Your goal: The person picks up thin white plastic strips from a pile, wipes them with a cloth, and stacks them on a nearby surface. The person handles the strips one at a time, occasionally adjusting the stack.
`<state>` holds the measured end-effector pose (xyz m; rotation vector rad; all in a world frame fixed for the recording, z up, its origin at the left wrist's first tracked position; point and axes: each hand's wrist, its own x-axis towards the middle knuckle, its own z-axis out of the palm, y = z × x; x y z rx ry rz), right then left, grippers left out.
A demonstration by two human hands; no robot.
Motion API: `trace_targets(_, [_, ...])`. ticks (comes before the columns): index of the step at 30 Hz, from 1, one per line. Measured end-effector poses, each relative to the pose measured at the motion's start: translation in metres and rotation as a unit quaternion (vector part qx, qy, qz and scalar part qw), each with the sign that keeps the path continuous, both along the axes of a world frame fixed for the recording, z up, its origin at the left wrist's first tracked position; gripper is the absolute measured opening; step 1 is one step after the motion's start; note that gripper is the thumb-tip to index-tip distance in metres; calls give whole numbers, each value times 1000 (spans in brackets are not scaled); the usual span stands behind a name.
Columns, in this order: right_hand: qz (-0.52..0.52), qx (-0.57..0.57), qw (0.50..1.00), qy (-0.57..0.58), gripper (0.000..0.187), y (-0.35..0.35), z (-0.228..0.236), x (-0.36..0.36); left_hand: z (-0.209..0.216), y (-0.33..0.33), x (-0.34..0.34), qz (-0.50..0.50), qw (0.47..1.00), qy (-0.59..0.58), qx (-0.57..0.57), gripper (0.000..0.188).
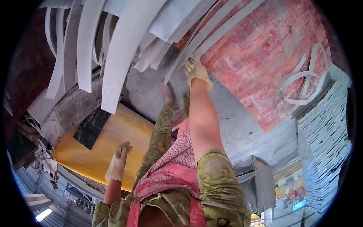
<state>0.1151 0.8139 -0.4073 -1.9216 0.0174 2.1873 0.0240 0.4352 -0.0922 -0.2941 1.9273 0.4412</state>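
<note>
Grey strips (pixel 196 41) gripped by right hand (pixel 197 72); left hand (pixel 118 162) open, above yellow board (pixel 124 132).

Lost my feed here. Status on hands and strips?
Right hand gloved, fingers on grey strips. Left hand gloved, empty, over yellow sheet. Nothing blocking.

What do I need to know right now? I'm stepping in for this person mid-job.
Right hand: gloved, grip closed on the ends of a few long white strips that run across the red board.
Left hand: gloved, open, empty, hanging above the yellow board.
Things: heap of strips on the left; a looped strip lies apart on the red board; stack of pale sheets at the right.
Done: a few strips are in hand.
Left: the heap and the looped strip are untouched.
</note>
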Motion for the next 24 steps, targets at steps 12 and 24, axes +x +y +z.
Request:
trace_targets(12, [136,254,946,-152,48,0,130,7,2,15,3,-22,1000,-8,18,43])
trace_targets(24, [-33,554,813,-177,47,131,391,54,52,58,-37,-1,961,87,263,42])
